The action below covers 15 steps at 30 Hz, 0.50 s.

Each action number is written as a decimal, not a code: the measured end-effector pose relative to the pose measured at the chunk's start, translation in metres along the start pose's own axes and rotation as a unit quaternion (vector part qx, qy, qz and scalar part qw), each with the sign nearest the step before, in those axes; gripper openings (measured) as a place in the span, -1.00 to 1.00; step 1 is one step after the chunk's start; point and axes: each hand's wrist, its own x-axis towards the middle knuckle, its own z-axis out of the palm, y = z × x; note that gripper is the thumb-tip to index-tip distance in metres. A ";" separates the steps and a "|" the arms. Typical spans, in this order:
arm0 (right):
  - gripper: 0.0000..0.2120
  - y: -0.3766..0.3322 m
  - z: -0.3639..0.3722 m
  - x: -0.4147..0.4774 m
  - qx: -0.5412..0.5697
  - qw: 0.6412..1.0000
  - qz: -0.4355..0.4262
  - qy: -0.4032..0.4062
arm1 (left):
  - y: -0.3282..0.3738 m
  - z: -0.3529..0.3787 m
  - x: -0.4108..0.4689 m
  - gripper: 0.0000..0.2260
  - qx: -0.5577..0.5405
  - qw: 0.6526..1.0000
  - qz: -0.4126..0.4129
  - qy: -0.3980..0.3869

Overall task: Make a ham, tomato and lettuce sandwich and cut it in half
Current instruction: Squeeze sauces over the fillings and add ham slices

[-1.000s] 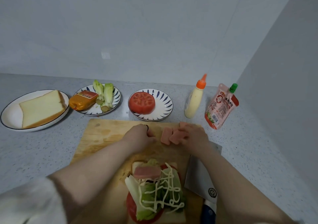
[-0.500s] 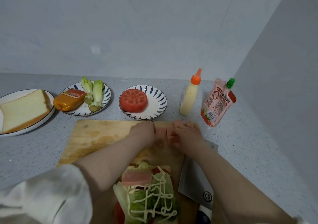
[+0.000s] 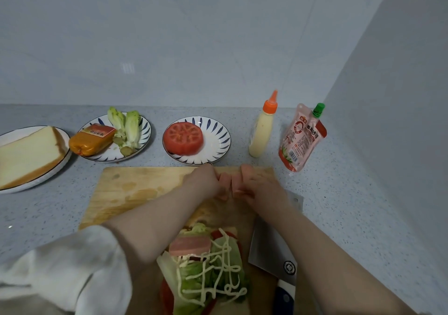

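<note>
Both hands (image 3: pixel 203 181) (image 3: pixel 263 190) pinch ham slices (image 3: pixel 234 182) — far board (image 3: pixel 135 188) edge.

pouch (image 3: pixel 301 137): 番茄沙司, white on red | cleaver (image 3: pixel 269 247): round stamp, unreadable | sausage wrapper (image 3: pixel 93 139): label blurred

Both bare forearms reach up from the bottom of the frame and meet near its centre, with the left hand (image 3: pixel 203 181) and right hand (image 3: pixel 264 190) side by side, knuckles up. The fingers of both curl onto the ham slices (image 3: pixel 234 185) between them. A white sleeve (image 3: pixel 72 266) is bunched at the left elbow.
</note>
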 end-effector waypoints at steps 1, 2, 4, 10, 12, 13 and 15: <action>-0.74 -0.001 -0.001 -0.003 0.019 0.999 0.000 0.027 | 0.000 0.000 0.000 -0.76 -0.021 1.000 0.005 0.005; -0.73 -0.003 -0.003 -0.006 0.052 0.997 0.006 0.057 | 0.000 -0.001 -0.001 -0.76 -0.046 0.999 0.011 0.010; -0.76 -0.008 -0.009 -0.013 0.152 0.982 0.051 0.101 | -0.001 -0.007 -0.003 -0.83 -0.094 0.995 0.021 0.024; -0.81 -0.022 -0.026 -0.038 0.414 0.899 0.135 0.036 | -0.005 -0.048 -0.032 -0.94 -0.187 0.980 0.067 0.010; -0.82 -0.025 -0.028 -0.047 0.431 0.893 0.128 -0.005 | -0.010 -0.064 -0.049 -0.87 -0.189 0.976 0.102 -0.019; -0.83 -0.027 -0.029 -0.050 0.424 0.897 0.120 -0.025 | -0.013 -0.071 -0.057 -0.84 -0.168 0.978 0.120 -0.037; -0.82 -0.032 -0.030 -0.057 0.375 0.920 0.099 -0.066 | -0.019 -0.080 -0.076 -0.84 -0.114 0.980 0.147 -0.068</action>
